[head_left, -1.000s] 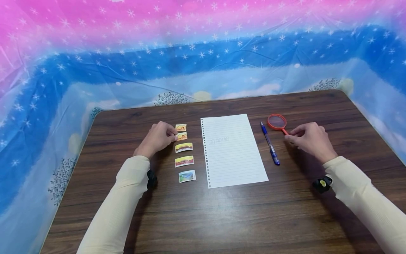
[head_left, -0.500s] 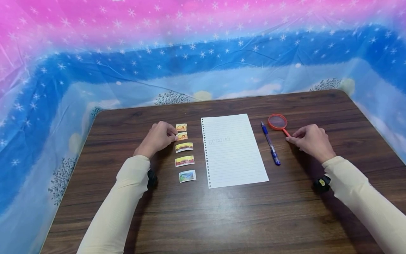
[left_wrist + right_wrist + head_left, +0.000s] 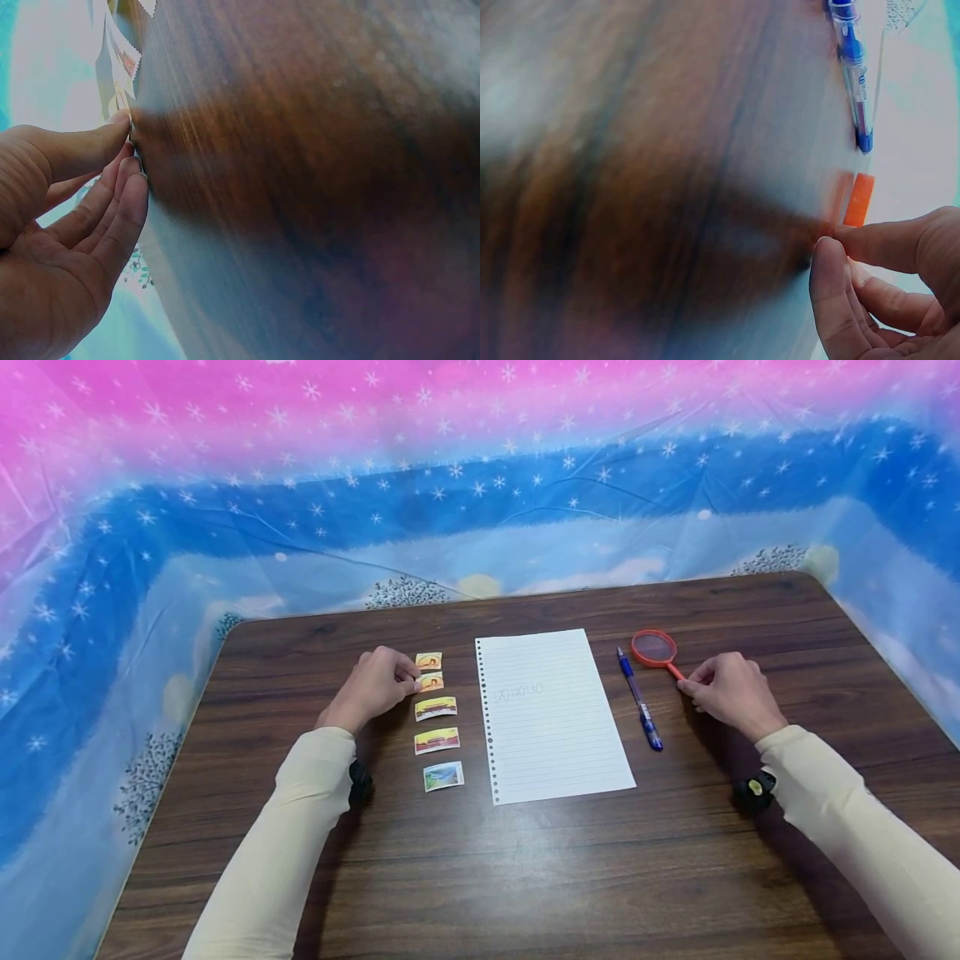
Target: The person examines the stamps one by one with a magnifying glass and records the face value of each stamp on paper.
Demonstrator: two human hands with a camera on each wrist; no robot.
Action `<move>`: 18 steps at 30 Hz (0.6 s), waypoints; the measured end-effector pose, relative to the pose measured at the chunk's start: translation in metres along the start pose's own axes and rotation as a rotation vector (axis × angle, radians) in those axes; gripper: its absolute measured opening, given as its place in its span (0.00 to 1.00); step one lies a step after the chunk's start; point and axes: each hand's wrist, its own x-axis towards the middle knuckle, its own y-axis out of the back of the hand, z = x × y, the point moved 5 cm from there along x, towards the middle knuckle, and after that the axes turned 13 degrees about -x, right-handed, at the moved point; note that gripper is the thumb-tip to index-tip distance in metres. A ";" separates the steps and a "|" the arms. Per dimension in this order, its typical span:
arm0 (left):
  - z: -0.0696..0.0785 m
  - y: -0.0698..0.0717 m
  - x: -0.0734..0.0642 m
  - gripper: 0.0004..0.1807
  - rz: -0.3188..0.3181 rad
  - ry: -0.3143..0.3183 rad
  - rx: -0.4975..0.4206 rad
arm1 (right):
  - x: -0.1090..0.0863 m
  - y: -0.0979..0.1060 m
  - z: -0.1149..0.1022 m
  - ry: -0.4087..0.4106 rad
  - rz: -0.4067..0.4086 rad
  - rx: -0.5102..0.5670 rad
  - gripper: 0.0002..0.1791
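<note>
Pinching the red magnifying glass (image 3: pixel 655 647) by its handle, my right grip (image 3: pixel 737 692) is narrow; my left grip (image 3: pixel 373 685) apparently pinches the second-farthest stamp (image 3: pixel 432 682) at left.

On the table (image 3: pixel 525 877), five postage stamps (image 3: pixel 436 707) are laid in a column left of the loose-leaf sheet (image 3: pixel 555 718). The pen (image 3: pixel 638 697) is set right of the sheet, the magnifying glass (image 3: pixel 654 647) right of the pen; all are flanked by the left hand (image 3: pixel 375 685) and right hand (image 3: pixel 738 693).
</note>
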 end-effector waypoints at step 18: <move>0.000 0.000 -0.001 0.09 0.004 -0.002 0.000 | 0.022 0.007 -0.046 0.093 0.027 0.054 0.11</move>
